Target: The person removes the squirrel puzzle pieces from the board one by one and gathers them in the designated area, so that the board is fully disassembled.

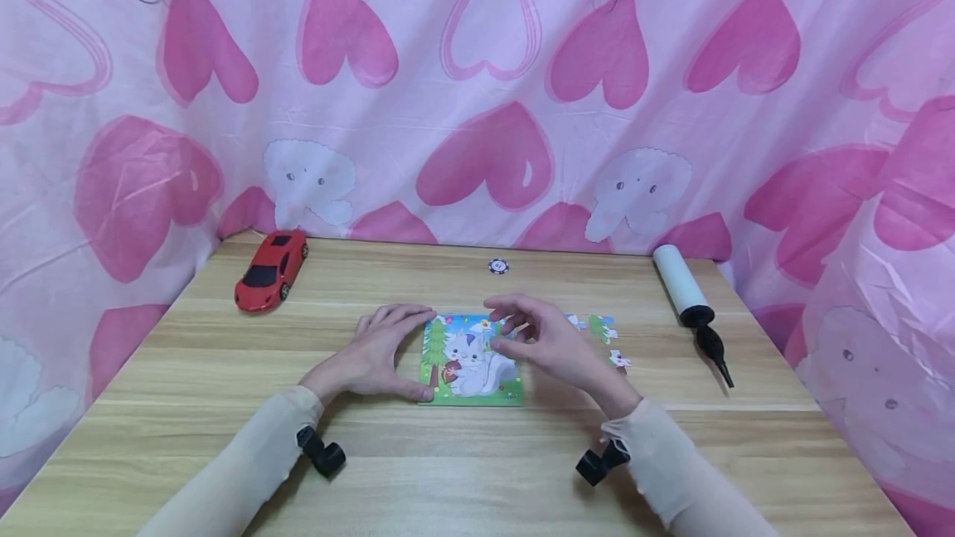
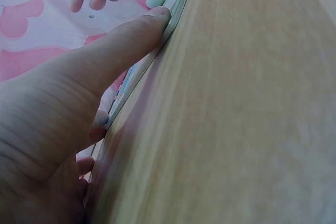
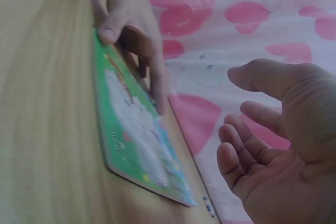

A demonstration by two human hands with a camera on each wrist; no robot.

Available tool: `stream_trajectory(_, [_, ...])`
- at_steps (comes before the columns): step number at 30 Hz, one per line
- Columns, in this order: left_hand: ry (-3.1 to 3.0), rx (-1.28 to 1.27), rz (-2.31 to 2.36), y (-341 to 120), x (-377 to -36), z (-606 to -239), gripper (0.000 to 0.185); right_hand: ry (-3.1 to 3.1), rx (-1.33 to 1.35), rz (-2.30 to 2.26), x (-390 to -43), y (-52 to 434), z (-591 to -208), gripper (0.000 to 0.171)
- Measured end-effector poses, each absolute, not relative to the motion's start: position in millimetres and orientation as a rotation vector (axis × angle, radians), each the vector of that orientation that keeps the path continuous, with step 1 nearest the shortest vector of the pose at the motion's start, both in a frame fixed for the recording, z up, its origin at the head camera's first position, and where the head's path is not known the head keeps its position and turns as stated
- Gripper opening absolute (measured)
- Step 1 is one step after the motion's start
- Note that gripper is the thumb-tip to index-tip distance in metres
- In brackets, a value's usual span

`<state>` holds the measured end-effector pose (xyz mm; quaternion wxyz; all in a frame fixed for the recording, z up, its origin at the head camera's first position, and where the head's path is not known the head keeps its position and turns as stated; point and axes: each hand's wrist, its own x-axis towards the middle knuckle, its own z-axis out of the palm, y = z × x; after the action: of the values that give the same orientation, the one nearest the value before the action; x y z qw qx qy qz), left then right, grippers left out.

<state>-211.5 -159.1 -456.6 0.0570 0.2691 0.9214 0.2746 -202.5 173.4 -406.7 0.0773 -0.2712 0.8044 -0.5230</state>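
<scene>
Left hand: the left hand (image 1: 376, 353) lies on the desk (image 1: 477, 471) at the left edge of the puzzle (image 1: 470, 359), fingers spread, thumb and fingertips pressed against the board's edge — it braces rather than grips.
Right hand: the right hand (image 1: 548, 342) hovers over the puzzle's right side, fingers loosely curled and apart; the right wrist view shows an empty palm, holding nothing.
Puzzle: a flat board with a white cartoon animal on green, lying in the middle of the desk between the two hands.
Loose pieces: a few loose pieces (image 1: 604, 330) lie just to the right of the board, partly behind the right hand.
Risk, sliding: the board rests on smooth wood; if the left hand eases off while the right one pushes down or sideways, the board is likely to skid to the left and seated pieces may pop up.
Risk, scattering: the right wrist hangs close above the loose pieces — a careless sweep could brush them toward the desk's right edge.
Risk, forcing: a piece pressed in at the wrong angle may bend a tab or lift its neighbours.
Further out: a red toy car (image 1: 271, 269) at far left, a small round chip (image 1: 498, 266) behind the board, a hand pump (image 1: 690, 301) at right — all well apart and unlikely to interfere.
</scene>
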Motion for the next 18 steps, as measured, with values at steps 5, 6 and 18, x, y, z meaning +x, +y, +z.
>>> stream_trajectory(5, [2.789,0.817,0.835,-159,-212,-457,0.127,2.409,-0.834,-1.490,-200,167,-414,0.055])
stream_trajectory(6, [2.789,0.818,0.834,-159,-212,-457,0.127,2.413,-0.833,-1.470,-200,166,-416,0.055])
stream_trajectory(18, [2.798,0.816,0.824,-159,-212,-457,0.127,2.467,-0.791,-1.283,-196,158,-434,0.055])
